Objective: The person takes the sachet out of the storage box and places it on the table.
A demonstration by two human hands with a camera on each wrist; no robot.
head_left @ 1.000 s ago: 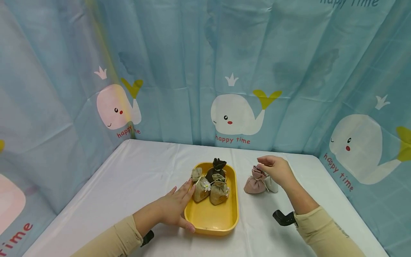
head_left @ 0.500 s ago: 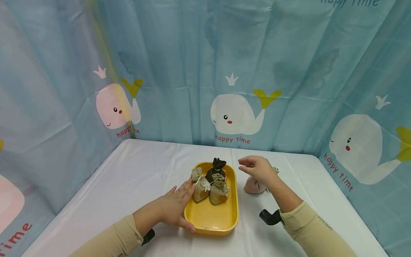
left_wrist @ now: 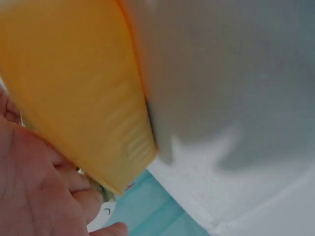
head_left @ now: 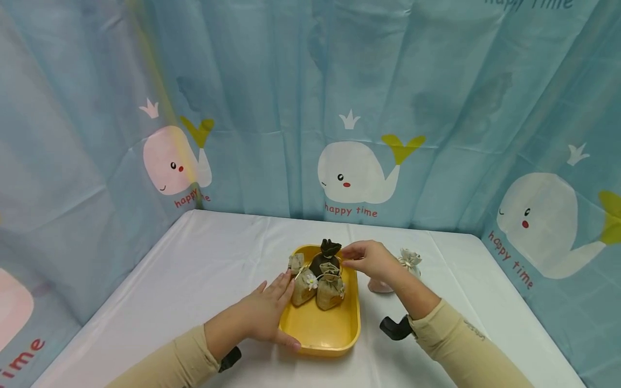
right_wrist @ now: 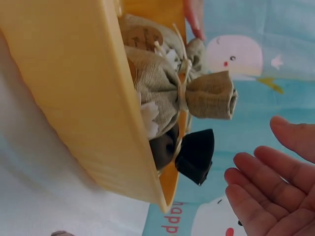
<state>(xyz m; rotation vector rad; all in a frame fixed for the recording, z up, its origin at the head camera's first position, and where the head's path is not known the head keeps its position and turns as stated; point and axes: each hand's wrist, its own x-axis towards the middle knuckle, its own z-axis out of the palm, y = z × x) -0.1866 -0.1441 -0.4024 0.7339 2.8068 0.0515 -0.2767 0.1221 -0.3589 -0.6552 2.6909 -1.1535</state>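
A yellow tray (head_left: 317, 334) holds three small drawstring pouches at its far end. Two are tan, a left one (head_left: 303, 288) with a white flower and a front one (head_left: 331, 293); the dark brown pouch (head_left: 322, 263) stands behind. My left hand (head_left: 264, 312) rests along the tray's left rim, fingers extended and thumb near the front corner. My right hand (head_left: 373, 261) hovers by the right rim, fingertips near the dark pouch. In the right wrist view its fingers (right_wrist: 268, 184) hold nothing and are apart from the pouches.
Right of the tray, a pink pouch (head_left: 379, 286) lies partly hidden behind my right hand. A pale grey pouch (head_left: 411, 260) stands just beyond it. White cloth covers the table (head_left: 218, 258), and a blue whale-print curtain (head_left: 271, 161) hangs behind and at both sides.
My right hand has moved left from above the pink pouch to the tray's right rim, uncovering the grey pouch. My left hand has stayed against the tray almost unmoved.
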